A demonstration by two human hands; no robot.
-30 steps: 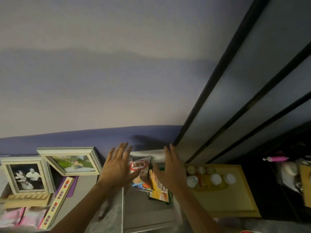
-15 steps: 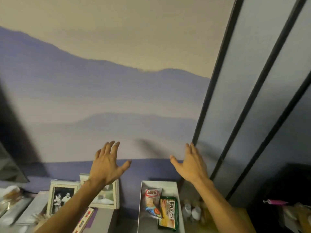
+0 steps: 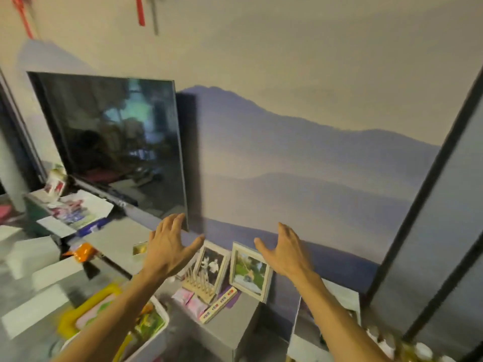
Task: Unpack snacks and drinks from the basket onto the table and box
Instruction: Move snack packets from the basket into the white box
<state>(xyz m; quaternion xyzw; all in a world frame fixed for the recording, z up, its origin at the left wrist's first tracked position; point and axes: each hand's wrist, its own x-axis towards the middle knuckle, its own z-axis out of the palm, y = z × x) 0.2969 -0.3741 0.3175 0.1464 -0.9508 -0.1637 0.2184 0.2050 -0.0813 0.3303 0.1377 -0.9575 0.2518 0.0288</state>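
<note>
Both of my hands are raised in front of the wall with fingers spread and nothing in them. My left hand [image 3: 168,245] hovers above the grey table [image 3: 117,239], my right hand [image 3: 286,250] above the picture frames. A white basket [image 3: 156,333] with a yellow handle [image 3: 86,307] sits at the lower left under my left forearm, with colourful snack packs [image 3: 147,321] inside. The open white box [image 3: 337,293] stands at the lower right, mostly hidden by my right forearm. Several white-capped drink bottles [image 3: 418,347] are at the bottom right corner.
A dark TV [image 3: 115,145] leans on the wall at the left. Two picture frames [image 3: 249,270], a wooden rack [image 3: 198,283], pink packets [image 3: 190,301] and a power strip [image 3: 218,304] crowd the table's right end. An orange packet [image 3: 82,252] and white boxes [image 3: 52,270] lie at the left.
The view has swung left and up from the box, bringing the TV and the basket into sight. Both hands stay open and empty, having lifted off the snack packs in the box.
</note>
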